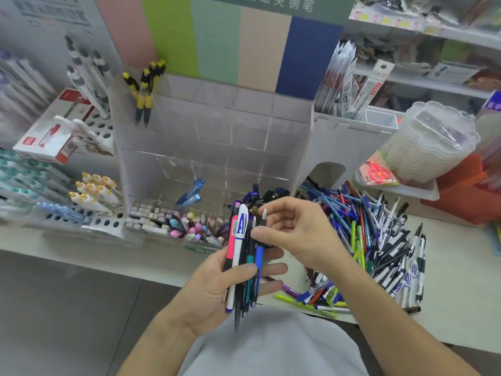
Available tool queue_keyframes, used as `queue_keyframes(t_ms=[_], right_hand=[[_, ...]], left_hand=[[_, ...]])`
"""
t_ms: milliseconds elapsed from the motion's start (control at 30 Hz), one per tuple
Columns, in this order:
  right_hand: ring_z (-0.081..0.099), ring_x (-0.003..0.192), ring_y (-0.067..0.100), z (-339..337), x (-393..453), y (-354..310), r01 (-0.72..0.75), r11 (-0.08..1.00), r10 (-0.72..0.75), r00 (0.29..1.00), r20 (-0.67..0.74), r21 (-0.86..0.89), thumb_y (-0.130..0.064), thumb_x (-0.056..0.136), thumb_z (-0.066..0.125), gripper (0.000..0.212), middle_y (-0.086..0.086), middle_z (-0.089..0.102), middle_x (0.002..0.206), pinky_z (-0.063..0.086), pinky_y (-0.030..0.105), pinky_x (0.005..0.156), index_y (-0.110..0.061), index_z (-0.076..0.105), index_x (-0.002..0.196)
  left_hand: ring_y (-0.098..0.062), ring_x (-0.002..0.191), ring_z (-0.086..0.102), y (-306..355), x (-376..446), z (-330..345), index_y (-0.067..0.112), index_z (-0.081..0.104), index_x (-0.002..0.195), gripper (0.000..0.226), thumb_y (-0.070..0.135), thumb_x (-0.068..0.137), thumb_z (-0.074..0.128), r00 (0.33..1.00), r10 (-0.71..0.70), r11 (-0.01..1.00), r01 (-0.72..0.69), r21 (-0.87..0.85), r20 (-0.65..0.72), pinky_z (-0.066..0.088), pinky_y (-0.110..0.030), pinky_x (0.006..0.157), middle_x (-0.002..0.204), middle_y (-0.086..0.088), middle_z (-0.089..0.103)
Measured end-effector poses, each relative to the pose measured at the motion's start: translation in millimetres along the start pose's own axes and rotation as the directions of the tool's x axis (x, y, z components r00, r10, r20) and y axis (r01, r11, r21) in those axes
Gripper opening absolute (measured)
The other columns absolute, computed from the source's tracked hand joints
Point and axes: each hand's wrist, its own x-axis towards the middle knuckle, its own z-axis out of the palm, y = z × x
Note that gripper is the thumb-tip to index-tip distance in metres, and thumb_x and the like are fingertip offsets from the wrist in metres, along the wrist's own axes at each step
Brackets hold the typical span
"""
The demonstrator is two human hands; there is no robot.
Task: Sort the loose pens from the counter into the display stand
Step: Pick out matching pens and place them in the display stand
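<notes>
My left hand (217, 289) grips a bundle of several pens (241, 256), upright, among them a pink one, a white one with blue letters and a blue one. My right hand (295, 234) pinches the top of the blue pen (259, 253) in that bundle between thumb and fingers. A big heap of loose pens (379, 245) lies on the white counter (461, 294) to the right. The clear acrylic display stand (211, 147) rises behind my hands; two blue pens (192, 194) stand in a lower compartment and yellow-black pens (145, 90) in its top left one.
White hole racks with markers (95, 196) stand at the left, with a red-white box (51, 128) behind. Small erasers and pastel items (173, 223) fill trays below the stand. Stacked clear tubs (431, 142), an orange box (466, 185) and packaged pens (344, 82) are on the right.
</notes>
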Motion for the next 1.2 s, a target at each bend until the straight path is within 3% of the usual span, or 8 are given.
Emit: queue_keyframes(t_ms=[133,233,400,633,767,900,1067,1200], right_hand=[[0.063,0.069,0.019,15.6,1.7,2.4,0.044,0.983,-0.039,0.999,0.032,-0.177,-0.031,0.089,0.076,0.010,0.002,0.068,0.082,0.060,0.041,0.069,-0.033,0.074,0.099],[0.063,0.076,0.035,12.8,5.2,0.7,0.010,0.994,0.005,0.990,0.138,-0.110,-0.037,0.089,0.076,0.008,0.017,0.065,0.088,0.058,0.054,0.075,-0.033,0.076,0.096],[0.060,0.065,0.013,-2.6,9.2,-5.3,0.005,0.998,0.005,0.988,0.157,-0.062,-0.045,0.074,0.081,0.035,0.000,0.070,0.082,0.055,0.035,0.065,-0.028,0.075,0.105],[0.071,0.083,0.023,-17.4,15.2,-15.6,0.091,0.993,-0.089,0.996,0.032,-0.069,-0.027,0.091,0.071,0.018,0.006,0.075,0.094,0.060,0.032,0.075,-0.012,0.068,0.101],[0.064,0.061,0.021,-26.0,18.4,-32.0,0.165,0.966,-0.131,0.976,-0.173,0.201,-0.012,0.098,0.061,0.018,0.011,0.074,0.083,0.056,0.032,0.058,-0.009,0.056,0.116],[0.073,0.071,0.028,-18.7,31.5,-57.7,0.441,0.875,-0.347,0.858,-0.380,0.197,-0.004,0.099,0.061,0.018,0.015,0.076,0.090,0.062,0.035,0.068,-0.010,0.051,0.112],[0.074,0.084,0.031,17.3,85.1,-101.2,0.761,0.648,-0.646,0.548,-0.532,-0.003,0.000,0.094,0.067,0.021,0.014,0.068,0.094,0.062,0.050,0.077,-0.013,0.051,0.098],[0.069,0.076,0.013,34.3,137.3,-119.1,0.698,0.657,-0.746,0.546,-0.381,-0.285,-0.005,0.092,0.071,0.013,0.001,0.067,0.084,0.058,0.025,0.074,-0.003,0.059,0.096]], left_hand=[[-0.047,0.106,0.068,-1.3,1.9,-0.5,0.000,0.055,0.130,0.043,-0.002,0.087,0.055,0.998,0.036,0.998,-0.034,0.047,-0.045,0.060,-0.051,0.080,0.121,-0.025,0.068],[-0.044,0.096,0.071,1.5,-0.6,-2.6,0.001,0.055,0.128,0.037,0.006,0.091,0.052,1.000,0.006,0.996,-0.006,0.085,-0.004,0.061,-0.051,0.075,0.119,-0.025,0.068],[-0.026,0.056,0.059,4.0,1.0,-9.7,-0.002,0.055,0.115,0.035,0.026,0.094,0.058,0.998,-0.021,0.962,0.006,0.274,0.053,0.048,-0.034,0.055,0.090,-0.022,0.067],[-0.021,0.057,0.053,-3.6,0.2,-9.0,0.016,0.072,0.111,0.023,0.022,0.097,0.054,0.991,-0.049,0.974,0.020,0.224,0.123,0.044,-0.032,0.054,0.090,-0.015,0.061],[-0.019,0.050,0.047,-1.4,-2.9,-13.2,-0.008,0.052,0.118,0.046,0.028,0.092,0.063,0.999,-0.048,0.988,0.048,0.148,0.000,0.039,-0.028,0.047,0.080,-0.013,0.058],[-0.009,0.030,0.026,10.1,-13.5,-20.4,0.000,0.048,0.079,0.045,0.042,0.094,0.051,0.992,0.002,0.984,0.021,0.178,-0.129,0.021,-0.016,0.033,0.049,-0.005,0.035],[-0.009,0.026,0.018,28.5,-23.5,-27.7,-0.002,0.051,0.074,0.053,0.045,0.098,0.044,0.973,0.122,0.981,-0.089,0.171,-0.197,0.008,-0.018,0.034,0.048,-0.004,0.031],[-0.012,0.038,0.023,37.5,-26.3,-31.0,0.004,0.049,0.076,0.040,0.038,0.099,0.045,0.958,0.223,0.953,-0.175,0.247,-0.182,0.017,-0.023,0.040,0.048,-0.003,0.035]])
